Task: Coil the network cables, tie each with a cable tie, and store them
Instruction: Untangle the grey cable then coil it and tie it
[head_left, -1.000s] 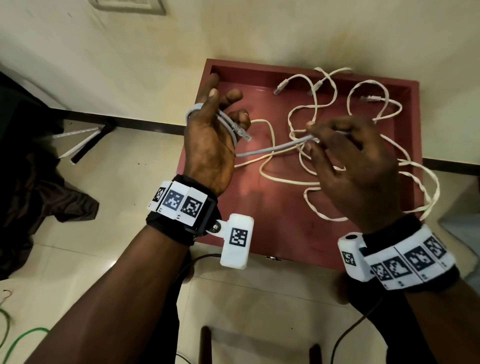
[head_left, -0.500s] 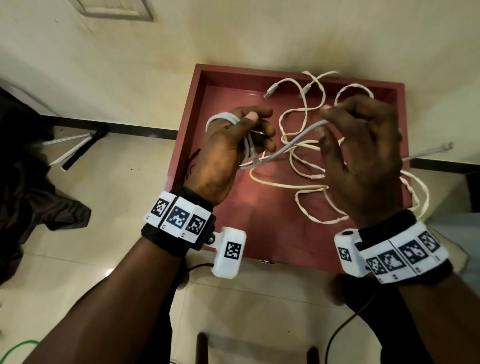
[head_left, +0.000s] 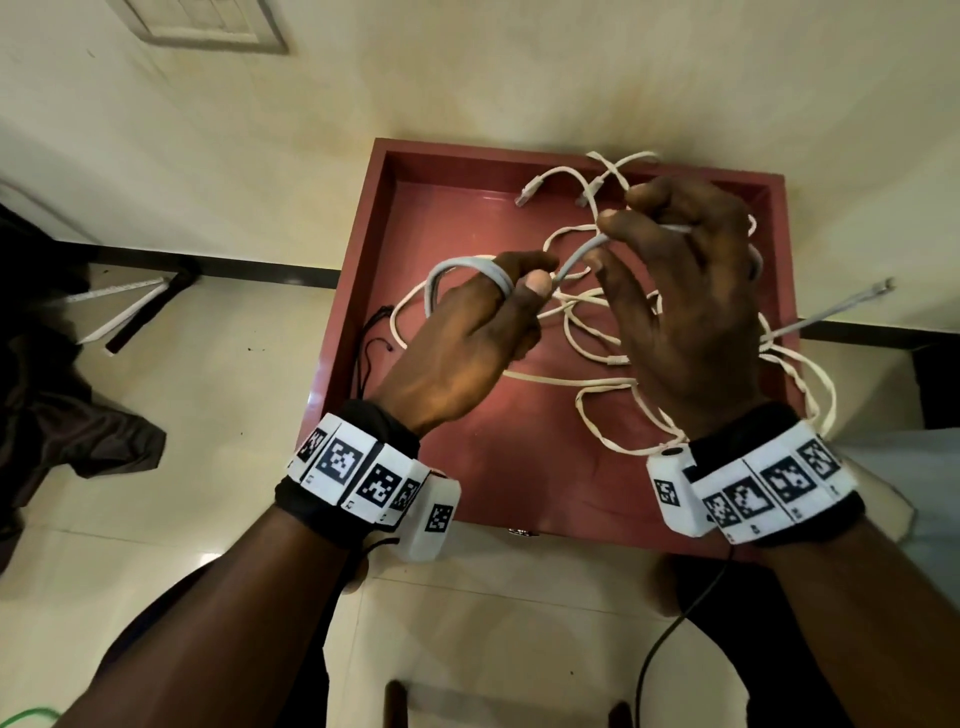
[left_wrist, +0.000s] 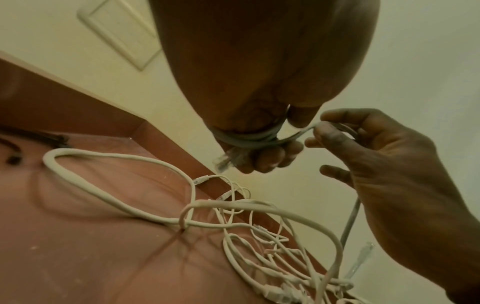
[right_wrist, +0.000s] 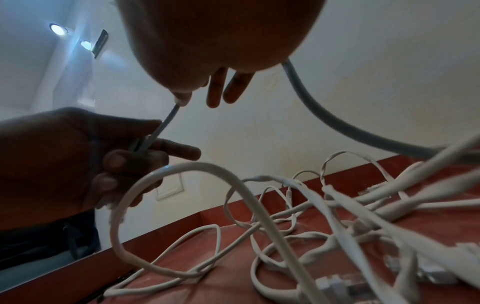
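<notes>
Left hand (head_left: 467, 353) raised over the red tray (head_left: 519, 483), fingers curled, grey network cable (head_left: 576, 257) wound in loops round them. Thumb presses the wrap against my forefinger. Left wrist view shows the grey turns (left_wrist: 249, 138) lying tight across the curled fingers (left_wrist: 270, 158), with a clear plug poking out beneath them.

Right hand (head_left: 685, 312) just beside the left, a little farther out over the tray. Thumb and forefinger pinch the grey cable where it leaves the wrap; the other fingers hang loosely spread. The run between my two hands is short and taut. From the pinch the cable passes behind my right hand and sticks out to the right past the tray's edge, ending in a clear plug (head_left: 878, 287) in mid-air. Right wrist view shows the same cable (right_wrist: 311, 107) curving down from the palm.

White cables (head_left: 587, 353) lie loose and tangled on the tray floor, mostly toward the far and right side, loops crossing one another; one loop hangs over the right rim. Two of their plugs rest near the far wall.

Black cords (head_left: 371, 338) lie at the tray's left wall; cannot tell what they are.

Tray sits on a pale tiled floor (head_left: 208, 415) against a cream wall (head_left: 519, 67).
</notes>
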